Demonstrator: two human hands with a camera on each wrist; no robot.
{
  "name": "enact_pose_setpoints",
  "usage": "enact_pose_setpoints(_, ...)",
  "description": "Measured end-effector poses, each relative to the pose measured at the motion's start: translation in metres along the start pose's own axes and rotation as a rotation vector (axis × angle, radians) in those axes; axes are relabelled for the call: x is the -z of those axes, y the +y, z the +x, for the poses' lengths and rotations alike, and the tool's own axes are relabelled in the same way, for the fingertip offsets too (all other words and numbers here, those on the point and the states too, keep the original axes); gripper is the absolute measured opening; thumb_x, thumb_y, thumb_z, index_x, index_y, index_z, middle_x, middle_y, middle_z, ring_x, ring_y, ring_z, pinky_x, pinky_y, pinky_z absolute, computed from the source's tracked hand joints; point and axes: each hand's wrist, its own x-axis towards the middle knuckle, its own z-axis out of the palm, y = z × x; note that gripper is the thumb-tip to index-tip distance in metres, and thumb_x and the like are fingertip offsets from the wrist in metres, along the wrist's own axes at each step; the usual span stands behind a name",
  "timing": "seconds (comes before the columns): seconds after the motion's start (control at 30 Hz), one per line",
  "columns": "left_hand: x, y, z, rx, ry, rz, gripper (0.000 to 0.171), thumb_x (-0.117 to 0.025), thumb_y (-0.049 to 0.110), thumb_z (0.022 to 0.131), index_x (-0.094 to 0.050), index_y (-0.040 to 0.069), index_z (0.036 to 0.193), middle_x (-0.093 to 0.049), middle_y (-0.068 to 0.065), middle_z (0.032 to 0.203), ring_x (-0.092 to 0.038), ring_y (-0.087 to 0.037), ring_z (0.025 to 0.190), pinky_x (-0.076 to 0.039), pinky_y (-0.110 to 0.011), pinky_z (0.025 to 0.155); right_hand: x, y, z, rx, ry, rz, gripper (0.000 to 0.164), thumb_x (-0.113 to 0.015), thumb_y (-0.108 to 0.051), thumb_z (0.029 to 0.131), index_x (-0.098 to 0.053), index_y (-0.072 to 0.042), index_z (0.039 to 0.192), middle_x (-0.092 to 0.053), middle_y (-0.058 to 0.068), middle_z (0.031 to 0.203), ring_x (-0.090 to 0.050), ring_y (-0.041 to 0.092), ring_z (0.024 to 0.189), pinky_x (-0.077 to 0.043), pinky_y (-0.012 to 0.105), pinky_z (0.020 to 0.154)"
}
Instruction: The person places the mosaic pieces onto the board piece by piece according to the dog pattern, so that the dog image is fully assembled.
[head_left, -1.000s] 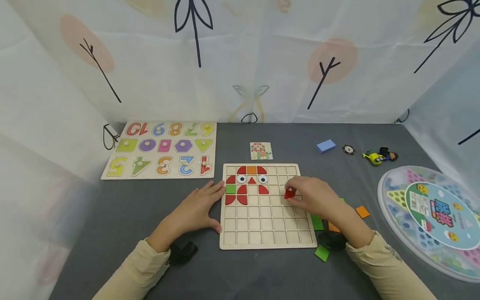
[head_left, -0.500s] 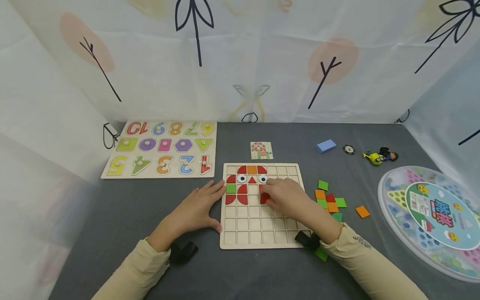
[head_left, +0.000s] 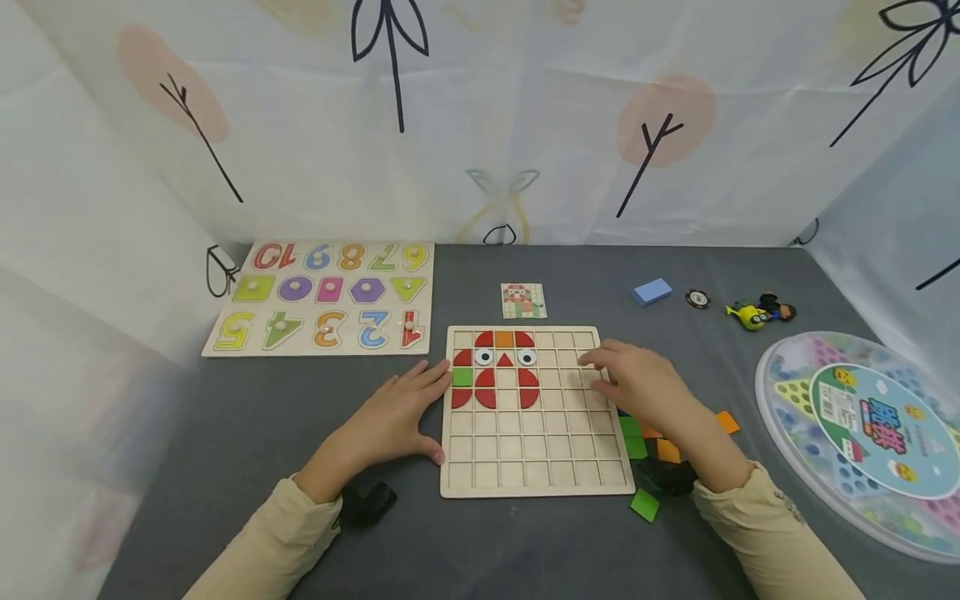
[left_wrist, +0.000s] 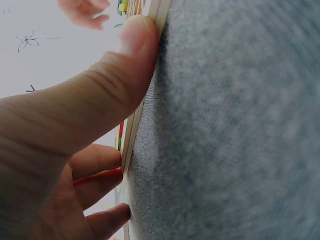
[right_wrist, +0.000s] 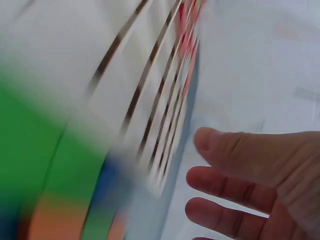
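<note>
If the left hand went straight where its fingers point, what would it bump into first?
The left hand would probably meet the wooden grid board: its fingertips look right at the edge, though depth is hard to judge.

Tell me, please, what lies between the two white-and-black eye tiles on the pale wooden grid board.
A red triangular tile lies between the two eye tiles, as the head view shows.

Pale wooden board (head_left: 536, 467), brown-gridded, and here come red quarter-circle tiles (head_left: 529, 400), one orange square tile (head_left: 504, 340), one green square tile (head_left: 461, 377) at left; plain dark-grey worktop (head_left: 525, 550), two beige sleeves (head_left: 266, 542)!
</note>
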Motion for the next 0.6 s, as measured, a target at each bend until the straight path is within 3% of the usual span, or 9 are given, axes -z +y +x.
enact_pose_setpoints(0.1, 0.000, 0.000, 0.001, 0.002, 0.000, 0.005, 0.104, -0.078, 0.050, 0.055, -0.031, 0.010, 0.139, -0.021, -0.004, 0.147, -0.014, -0.030, 0.135, -0.021, -0.059, 0.099, 0.003, 0.027, -0.015, -0.084, -0.028, 0.012, 0.029, -0.070, -0.013, 0.076, -0.065, -0.011, 0.104, -0.060, 0.004, 0.095, -0.056, 0.015, 0.073, -0.044, 0.028, 0.055)
enact_pose_setpoints(0.23, 0.001, 0.001, 0.001, 0.005, -0.001, 0.011, 0.105, -0.077, 0.050, 0.054, -0.031, 0.009, 0.139, -0.021, -0.005, 0.147, -0.015, -0.031, 0.135, -0.021, -0.059, 0.099, 0.001, 0.049, -0.025, -0.131, -0.077, 0.006, 0.025, -0.068, -0.013, 0.077, -0.066, -0.014, 0.102, -0.057, 0.003, 0.091, -0.050, 0.012, 0.068, -0.042, 0.028, 0.055)
enact_pose_setpoints(0.6, 0.000, 0.002, 0.002, 0.010, 0.004, 0.003, 0.105, -0.078, 0.050, 0.053, -0.031, 0.009, 0.139, -0.022, -0.004, 0.147, -0.015, -0.030, 0.134, -0.021, -0.058, 0.099, -0.005, 0.060, -0.029, -0.166, -0.101, -0.028, 0.021, -0.068, -0.016, 0.078, -0.067, -0.015, 0.099, -0.055, 0.002, 0.088, -0.047, 0.012, 0.065, -0.039, 0.027, 0.053)
